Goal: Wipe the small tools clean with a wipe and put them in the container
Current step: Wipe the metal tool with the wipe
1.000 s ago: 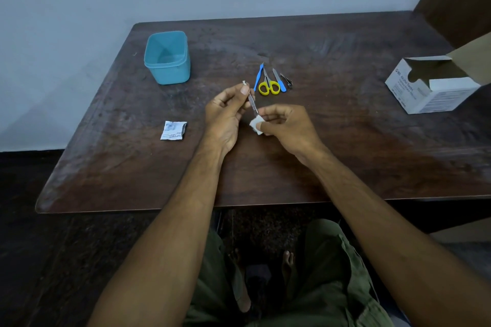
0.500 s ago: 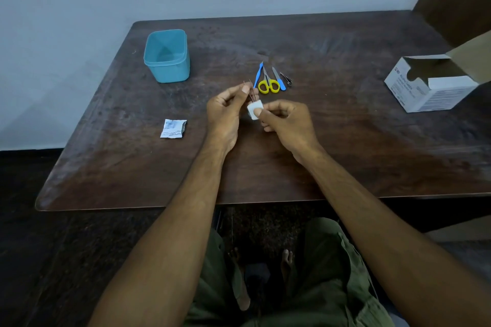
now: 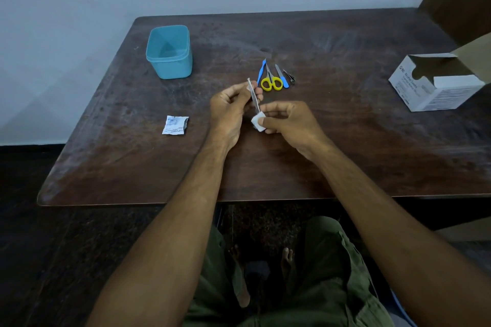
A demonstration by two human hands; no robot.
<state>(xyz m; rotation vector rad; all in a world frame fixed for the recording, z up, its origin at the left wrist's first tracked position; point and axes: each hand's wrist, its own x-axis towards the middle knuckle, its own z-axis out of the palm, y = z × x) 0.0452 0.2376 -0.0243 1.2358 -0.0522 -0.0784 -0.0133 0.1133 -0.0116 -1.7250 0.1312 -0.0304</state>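
**Fingers pinching tweezers and a wipe over a scuffed wooden table**

Fingers [image 3: 253,87] of the left hand [image 3: 229,111] are closed around the upper part of a pair of metal tweezers [image 3: 254,95], holding them slanted with the tip pointing down toward the other hand. The right hand [image 3: 288,125] has its thumb and fingers pinched shut on a small folded white wipe [image 3: 257,121], and the tweezers' lower tip pokes right into that wipe. Both hands float just above the table [image 3: 345,154], near its middle.

Closer to the person you can see green trousers and bare feet under the table edge, over a dark speckled floor.

That table is dark brown wood, pretty worn, with pale scuffs and a dull shine across it. A torn white wipe sachet [image 3: 175,125] lies flat to the left of the hands. Just beyond the hands sits a little row of tools: a blue-handled tool [image 3: 261,72], yellow-handled scissors [image 3: 271,82], a nail file with a blue handle [image 3: 281,76] and nail clippers [image 3: 289,77], all side by side. Far left at the back is an open teal plastic container [image 3: 170,53], nothing visible inside. Over on the right edge there's an opened white cardboard box [image 3: 438,85] with printing too small to read. Behind everything is a plain pale wall, with a dark wooden panel in the right corner.
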